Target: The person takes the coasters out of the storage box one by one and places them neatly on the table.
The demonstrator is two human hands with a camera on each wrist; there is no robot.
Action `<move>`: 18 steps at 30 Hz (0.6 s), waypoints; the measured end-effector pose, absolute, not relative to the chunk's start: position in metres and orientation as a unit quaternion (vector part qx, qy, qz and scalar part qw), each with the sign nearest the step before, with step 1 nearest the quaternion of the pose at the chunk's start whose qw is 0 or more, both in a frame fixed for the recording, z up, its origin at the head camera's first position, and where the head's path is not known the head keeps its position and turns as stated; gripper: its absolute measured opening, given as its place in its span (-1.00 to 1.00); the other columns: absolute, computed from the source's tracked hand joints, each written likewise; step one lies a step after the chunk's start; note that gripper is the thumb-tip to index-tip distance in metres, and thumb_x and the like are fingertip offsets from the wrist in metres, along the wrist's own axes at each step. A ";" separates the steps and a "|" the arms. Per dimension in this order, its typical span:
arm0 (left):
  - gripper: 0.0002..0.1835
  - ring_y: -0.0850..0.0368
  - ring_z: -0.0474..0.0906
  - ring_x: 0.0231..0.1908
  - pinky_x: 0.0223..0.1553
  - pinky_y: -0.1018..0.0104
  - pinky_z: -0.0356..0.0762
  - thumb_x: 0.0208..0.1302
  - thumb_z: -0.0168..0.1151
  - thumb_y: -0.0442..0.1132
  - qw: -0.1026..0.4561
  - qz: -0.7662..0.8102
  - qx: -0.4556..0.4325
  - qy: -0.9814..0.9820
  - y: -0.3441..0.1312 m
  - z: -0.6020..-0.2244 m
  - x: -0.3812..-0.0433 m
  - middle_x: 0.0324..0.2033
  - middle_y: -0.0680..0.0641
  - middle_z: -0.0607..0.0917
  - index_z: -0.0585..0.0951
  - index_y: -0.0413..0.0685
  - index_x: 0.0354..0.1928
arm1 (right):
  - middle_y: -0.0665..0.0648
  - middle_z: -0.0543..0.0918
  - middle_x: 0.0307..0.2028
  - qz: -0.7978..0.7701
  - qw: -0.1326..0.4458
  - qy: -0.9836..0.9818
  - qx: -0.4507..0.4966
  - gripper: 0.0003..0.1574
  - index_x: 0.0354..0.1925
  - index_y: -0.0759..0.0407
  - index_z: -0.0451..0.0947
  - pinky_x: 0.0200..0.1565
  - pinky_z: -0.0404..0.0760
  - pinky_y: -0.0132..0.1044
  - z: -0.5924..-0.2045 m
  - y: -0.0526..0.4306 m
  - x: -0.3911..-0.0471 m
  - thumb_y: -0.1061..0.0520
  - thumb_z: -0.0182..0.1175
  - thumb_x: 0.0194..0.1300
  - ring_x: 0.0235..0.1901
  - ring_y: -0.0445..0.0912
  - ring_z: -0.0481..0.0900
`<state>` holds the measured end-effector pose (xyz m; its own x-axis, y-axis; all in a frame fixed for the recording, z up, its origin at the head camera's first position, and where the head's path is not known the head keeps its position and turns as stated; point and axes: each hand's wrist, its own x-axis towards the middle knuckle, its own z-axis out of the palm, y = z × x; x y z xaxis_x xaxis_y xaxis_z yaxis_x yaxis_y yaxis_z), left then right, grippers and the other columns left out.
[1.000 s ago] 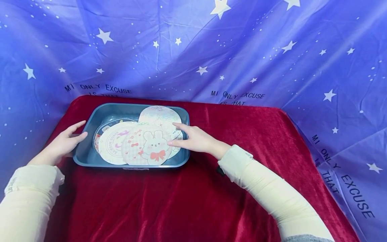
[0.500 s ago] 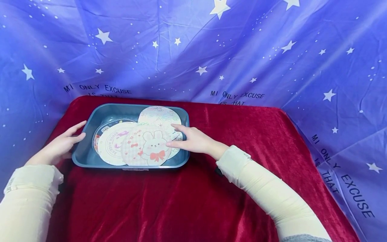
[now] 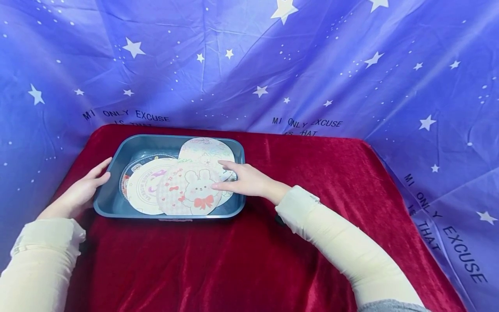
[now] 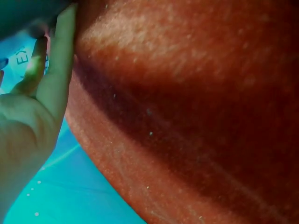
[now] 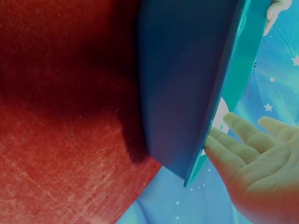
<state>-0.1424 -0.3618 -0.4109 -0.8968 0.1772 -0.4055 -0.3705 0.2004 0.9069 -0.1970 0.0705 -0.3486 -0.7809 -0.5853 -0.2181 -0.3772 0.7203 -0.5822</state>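
A dark blue rectangular tray (image 3: 111, 197) sits on the red cloth, holding several round, flat printed discs. Uppermost lies a disc with a white bunny and red bow (image 3: 169, 206). It overlaps a white disc with purple print (image 3: 138, 186), a pale shimmering disc (image 3: 200, 147) and others. My left hand (image 3: 83, 190) is at the tray's left side, fingers extended along the outer wall and thumb near the rim. My right hand (image 3: 249, 180) reaches over the right rim, its straight fingers above the bunny disc's right edge. In the right wrist view, those fingers (image 5: 250, 128) lie beside the rim.
Red velvet cloth (image 3: 312, 182) covers the table, stretching right and in front of the tray. A blue curtain with white stars (image 3: 249, 65) hangs behind and at both sides. A small dark object (image 3: 279, 219) shows partly beneath the right cuff.
My right hand has shifted slightly left over the tray. The left hand moves only a little at the tray's left side. The discs keep their arrangement.
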 end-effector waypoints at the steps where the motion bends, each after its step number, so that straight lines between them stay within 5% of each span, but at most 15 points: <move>1: -0.26 0.51 0.56 -0.20 -0.22 0.29 0.62 0.58 -0.21 0.04 0.214 0.632 -0.064 0.742 -0.361 -0.412 -0.142 -0.18 0.54 0.46 -0.39 0.46 0.54 | 0.09 0.48 0.35 -0.262 0.198 0.906 -0.267 0.06 0.52 -0.05 0.16 0.37 0.38 -0.13 -0.349 0.070 -0.198 -0.38 0.25 0.21 0.36 -0.03 0.41; 10: -0.29 0.63 0.43 -0.17 -0.18 0.47 0.57 0.57 -0.26 0.12 0.186 0.616 -0.070 0.762 -0.355 -0.415 -0.137 0.32 -0.08 0.20 -0.37 0.47 0.54 | 0.11 0.51 0.33 -0.248 0.212 0.908 -0.263 0.05 0.51 -0.04 0.17 0.35 0.42 -0.13 -0.344 0.062 -0.205 -0.41 0.22 0.21 0.35 -0.02 0.43; 13: -0.28 0.64 0.41 -0.16 -0.18 0.56 0.53 0.57 -0.24 0.11 0.176 0.639 -0.069 0.746 -0.352 -0.416 -0.135 0.43 -0.07 0.06 -0.35 0.44 0.55 | 0.12 0.51 0.32 -0.249 0.219 0.907 -0.258 0.04 0.51 -0.04 0.17 0.34 0.42 -0.13 -0.341 0.058 -0.206 -0.40 0.22 0.23 0.35 0.00 0.43; 18: -0.28 0.67 0.41 -0.14 -0.18 0.63 0.48 0.57 -0.22 0.09 0.154 0.655 -0.063 0.737 -0.348 -0.417 -0.133 0.41 0.07 0.13 -0.32 0.39 0.56 | 0.14 0.53 0.31 -0.244 0.225 0.906 -0.261 0.00 0.50 0.00 0.19 0.33 0.44 -0.14 -0.338 0.053 -0.209 -0.37 0.21 0.26 0.33 0.01 0.45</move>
